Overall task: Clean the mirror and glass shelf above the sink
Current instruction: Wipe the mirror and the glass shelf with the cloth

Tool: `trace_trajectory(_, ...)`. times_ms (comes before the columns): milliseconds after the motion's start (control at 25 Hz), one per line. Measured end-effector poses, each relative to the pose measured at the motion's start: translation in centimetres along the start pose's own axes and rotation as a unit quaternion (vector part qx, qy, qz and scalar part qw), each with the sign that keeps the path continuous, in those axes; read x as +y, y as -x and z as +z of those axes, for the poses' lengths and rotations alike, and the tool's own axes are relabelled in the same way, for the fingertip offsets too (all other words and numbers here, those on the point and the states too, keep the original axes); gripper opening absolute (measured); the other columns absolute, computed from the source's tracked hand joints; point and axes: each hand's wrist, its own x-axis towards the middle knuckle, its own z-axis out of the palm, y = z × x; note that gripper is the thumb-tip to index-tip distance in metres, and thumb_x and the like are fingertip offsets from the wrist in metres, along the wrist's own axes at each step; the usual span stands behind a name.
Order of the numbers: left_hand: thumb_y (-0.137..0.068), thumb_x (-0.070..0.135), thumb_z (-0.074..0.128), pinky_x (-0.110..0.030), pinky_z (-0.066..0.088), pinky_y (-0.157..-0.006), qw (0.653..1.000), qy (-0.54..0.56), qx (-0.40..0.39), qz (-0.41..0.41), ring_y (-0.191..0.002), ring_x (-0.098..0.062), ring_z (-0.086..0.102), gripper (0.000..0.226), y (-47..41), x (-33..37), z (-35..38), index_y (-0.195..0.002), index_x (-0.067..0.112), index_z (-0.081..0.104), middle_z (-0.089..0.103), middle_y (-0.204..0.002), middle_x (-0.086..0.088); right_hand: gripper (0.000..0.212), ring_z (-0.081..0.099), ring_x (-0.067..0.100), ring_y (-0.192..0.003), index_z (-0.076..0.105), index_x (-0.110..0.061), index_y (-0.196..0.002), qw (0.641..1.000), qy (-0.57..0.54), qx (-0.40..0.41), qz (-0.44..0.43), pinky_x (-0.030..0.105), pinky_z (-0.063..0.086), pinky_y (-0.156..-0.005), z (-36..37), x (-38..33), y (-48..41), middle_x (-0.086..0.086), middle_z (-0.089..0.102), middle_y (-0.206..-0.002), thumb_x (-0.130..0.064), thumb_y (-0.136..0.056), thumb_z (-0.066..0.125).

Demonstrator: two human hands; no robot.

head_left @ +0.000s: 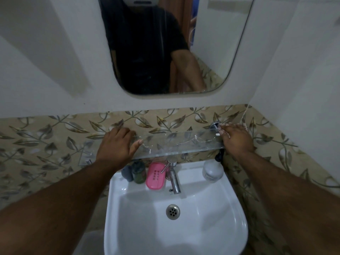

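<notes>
The mirror (211, 43) hangs on the white wall and reflects a person in a dark shirt. Below it, the clear glass shelf (173, 144) runs across the leaf-patterned tiles. My left hand (117, 144) lies flat on the shelf's left part, fingers apart, holding nothing. My right hand (236, 138) rests on the shelf's right end, with its fingertips against the chrome bracket (214, 126). Whether it holds anything there is unclear. No cloth is visible in either hand.
Under the shelf is a white sink (184, 218) with a chrome tap (174, 178). A pink soap box (155, 176), a green bottle (138, 172), a grey bottle (127, 173) and a white jar (212, 171) stand on its rim. A thin string (245, 113) hangs at the right corner.
</notes>
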Motion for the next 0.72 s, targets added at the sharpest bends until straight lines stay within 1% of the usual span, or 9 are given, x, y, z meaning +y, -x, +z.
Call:
trace_trajectory(120, -0.106, 0.067, 0.025, -0.044, 0.044, -0.094, 1.000, 0.000, 0.000, 0.002, -0.117, -0.030, 0.056, 0.070, 0.0, 0.0, -0.1, -0.131, 0.018, 0.068, 0.066, -0.127, -0.007, 0.045, 0.043, 0.032, -0.160, 0.063, -0.025, -0.156, 1.000, -0.004, -0.006, 0.012, 0.044, 0.017, -0.140, 0.1, -0.1, 0.1, 0.006, 0.056, -0.167, -0.038, -0.115, 0.050)
trace_trajectory(200, -0.106, 0.067, 0.023, -0.044, 0.044, -0.094, 1.000, -0.002, -0.001, 0.003, -0.117, -0.030, 0.057, 0.071, 0.0, 0.0, -0.1, -0.131, 0.018, 0.068, 0.066, -0.127, -0.007, 0.045, 0.047, 0.034, -0.157, 0.066, -0.025, -0.153, 1.000, -0.012, -0.002, 0.011, 0.045, 0.023, -0.138, 0.0, -0.2, 0.2, 0.007, 0.060, -0.164, -0.041, -0.115, 0.049)
trace_trajectory(280, -0.106, 0.068, 0.022, -0.044, 0.044, -0.095, 1.000, -0.003, -0.005, 0.000, -0.118, -0.030, 0.056, 0.072, 0.0, 0.0, -0.2, -0.131, 0.017, 0.068, 0.067, -0.128, -0.007, 0.048, 0.056, 0.036, -0.147, 0.071, -0.023, -0.147, 1.000, -0.015, -0.002, 0.013, 0.046, 0.034, -0.131, -0.5, -0.6, 0.1, 0.011, 0.068, -0.154, -0.047, -0.113, 0.047)
trace_trajectory(360, -0.106, 0.068, 0.022, -0.045, 0.044, -0.096, 1.000, -0.002, -0.009, -0.001, -0.118, -0.029, 0.056, 0.073, 0.0, 0.0, -0.2, -0.132, 0.018, 0.067, 0.066, -0.129, -0.007, 0.049, 0.063, 0.038, -0.136, 0.076, -0.023, -0.138, 0.999, -0.019, 0.004, 0.036, 0.046, 0.047, -0.119, -1.2, -1.3, -0.2, 0.014, 0.075, -0.142, -0.052, -0.109, 0.049)
trace_trajectory(440, -0.106, 0.068, 0.021, -0.044, 0.044, -0.097, 1.000, -0.004, -0.010, 0.000, -0.119, -0.029, 0.056, 0.073, 0.0, 0.0, -0.2, -0.133, 0.018, 0.066, 0.066, -0.129, -0.007, 0.045, 0.065, 0.040, -0.132, 0.075, -0.023, -0.134, 0.998, -0.019, 0.001, 0.065, 0.048, 0.053, -0.112, -1.6, -2.4, -0.5, 0.016, 0.075, -0.137, -0.052, -0.108, 0.053)
trace_trajectory(560, -0.106, 0.067, 0.022, -0.045, 0.044, -0.096, 1.000, -0.002, -0.006, 0.004, -0.118, -0.030, 0.056, 0.073, 0.1, 0.0, -0.3, -0.133, 0.017, 0.067, 0.066, -0.128, -0.008, 0.042, 0.055, 0.043, -0.140, 0.064, -0.029, -0.139, 0.998, -0.016, -0.027, 0.063, 0.056, 0.047, -0.116, -1.6, -3.1, 0.1, 0.021, 0.064, -0.145, -0.054, -0.109, 0.049)
trace_trajectory(640, -0.106, 0.067, 0.022, -0.045, 0.043, -0.096, 1.000, -0.004, -0.003, 0.005, -0.117, -0.031, 0.056, 0.072, 0.1, 0.1, -0.4, -0.133, 0.018, 0.067, 0.067, -0.128, -0.008, 0.055, 0.049, 0.044, -0.143, 0.063, -0.032, -0.139, 0.998, -0.024, -0.043, 0.024, 0.058, 0.044, -0.118, -1.7, -2.5, 0.9, 0.021, 0.060, -0.148, -0.064, -0.101, 0.039)
trace_trajectory(680, -0.106, 0.067, 0.022, -0.045, 0.043, -0.096, 1.000, -0.005, -0.004, 0.005, -0.118, -0.031, 0.056, 0.071, 0.0, 0.1, -0.4, -0.133, 0.018, 0.066, 0.066, -0.128, -0.007, 0.061, 0.047, 0.044, -0.144, 0.065, -0.032, -0.139, 0.999, -0.019, -0.051, -0.001, 0.057, 0.041, -0.120, -1.7, -1.9, 1.1, 0.020, 0.060, -0.148, -0.066, -0.097, 0.036)
trace_trajectory(720, -0.106, 0.067, 0.022, -0.046, 0.043, -0.097, 1.000, -0.004, -0.005, 0.004, -0.119, -0.030, 0.056, 0.071, 0.0, 0.1, -0.4, -0.134, 0.019, 0.066, 0.066, -0.129, -0.007, 0.061, 0.046, 0.045, -0.145, 0.067, -0.031, -0.138, 0.998, -0.010, -0.058, -0.022, 0.055, 0.038, -0.121, -1.8, -1.4, 1.2, 0.021, 0.059, -0.148, -0.064, -0.095, 0.039)
